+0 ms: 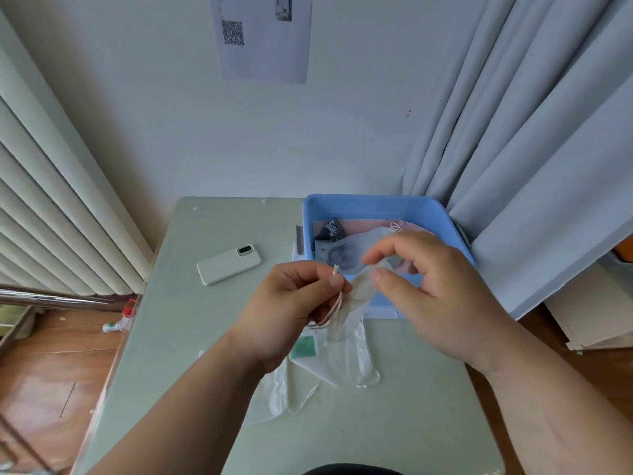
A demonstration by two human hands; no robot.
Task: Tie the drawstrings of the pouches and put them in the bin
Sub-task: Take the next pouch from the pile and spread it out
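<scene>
Pinching a drawstring (337, 298) in the left hand (291, 303) and the sheer pouch (358, 296) in the right hand (435, 293), just before the blue bin (376, 202), seemingly to cinch it shut for knotting. Untied pouches (325, 366) waiting nearer, others (342, 257) lying inside.

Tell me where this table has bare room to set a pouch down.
Bare table runs down the left side, from the phone to the near edge, and behind the phone to the wall. Crowded: the middle, where loose pouches lie before the blue bin and the left hand and right hand hold a pouch and its drawstring.
</scene>
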